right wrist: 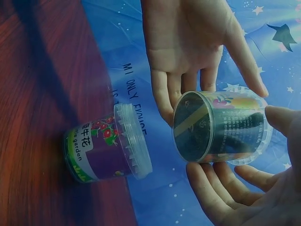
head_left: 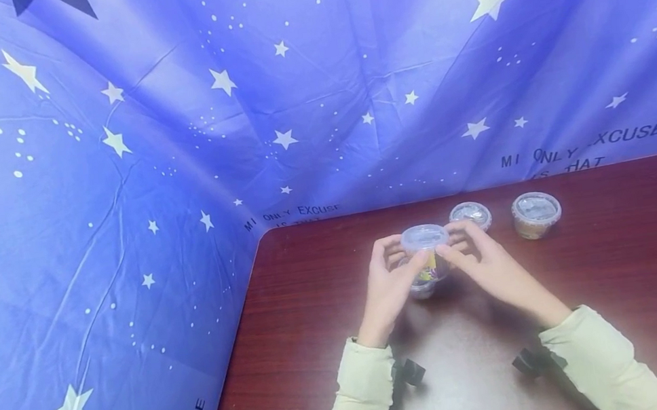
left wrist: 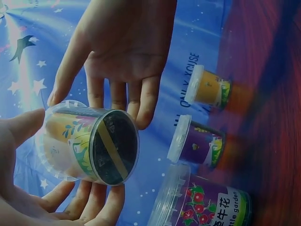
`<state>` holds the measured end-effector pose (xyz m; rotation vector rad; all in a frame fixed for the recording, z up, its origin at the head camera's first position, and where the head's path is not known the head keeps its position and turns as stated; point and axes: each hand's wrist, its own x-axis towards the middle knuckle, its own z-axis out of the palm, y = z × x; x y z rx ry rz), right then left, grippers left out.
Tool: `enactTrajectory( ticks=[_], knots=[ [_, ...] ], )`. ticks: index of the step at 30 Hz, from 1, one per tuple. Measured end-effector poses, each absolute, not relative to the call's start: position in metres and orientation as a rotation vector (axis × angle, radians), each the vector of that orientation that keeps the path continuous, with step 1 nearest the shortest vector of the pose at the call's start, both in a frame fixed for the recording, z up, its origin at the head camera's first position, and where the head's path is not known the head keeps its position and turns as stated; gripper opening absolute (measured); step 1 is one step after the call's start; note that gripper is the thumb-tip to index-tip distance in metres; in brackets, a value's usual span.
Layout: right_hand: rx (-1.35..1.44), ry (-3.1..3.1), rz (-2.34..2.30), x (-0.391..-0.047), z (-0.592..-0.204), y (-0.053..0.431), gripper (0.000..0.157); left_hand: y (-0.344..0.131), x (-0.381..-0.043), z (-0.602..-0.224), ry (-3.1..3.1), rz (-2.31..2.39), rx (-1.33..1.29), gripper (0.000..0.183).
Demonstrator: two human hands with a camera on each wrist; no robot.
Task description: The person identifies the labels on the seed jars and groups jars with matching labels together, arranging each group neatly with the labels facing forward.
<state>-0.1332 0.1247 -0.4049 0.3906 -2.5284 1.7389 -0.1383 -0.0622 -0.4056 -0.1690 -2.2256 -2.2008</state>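
Note:
A lidded clear plastic cup [head_left: 428, 268] with a flower-printed label and dark contents is held upright between both hands. My left hand [head_left: 389, 283] grips its left side, the thumb across the front near the lid. From the other side my right hand [head_left: 493, 267] grips it, thumb at the rim and fingers around the wall. In the left wrist view the cup's base [left wrist: 115, 148] shows a yellow strip across it. Beneath the held cup, a purple-labelled lidded cup [right wrist: 99, 146] with red flowers and "little garden" print stands on the table, mostly hidden in the head view.
Two more lidded cups stand farther back on the dark red wooden table [head_left: 639, 276]: one [head_left: 470, 215] just behind my right fingers, another [head_left: 536, 215] to its right. A blue star-printed cloth [head_left: 315, 97] hangs along the table's back and left edges.

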Motion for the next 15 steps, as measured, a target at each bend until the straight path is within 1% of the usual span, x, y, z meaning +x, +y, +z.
enactTrajectory(
  ticks=[8, 15],
  knots=[
    [0.398, -2.535, 1.718, -0.1330, -0.4030, 0.1243, 0.046, -0.0620, -0.1392, -0.4072, -2.221, -2.212, -0.175, 0.047],
    [0.538, -2.411, 1.850, -0.1374, -0.4057, 0.1272, 0.036, -0.0684, -0.1424, -0.4046, -2.258, -2.214, -0.236, 0.044]
  ],
)
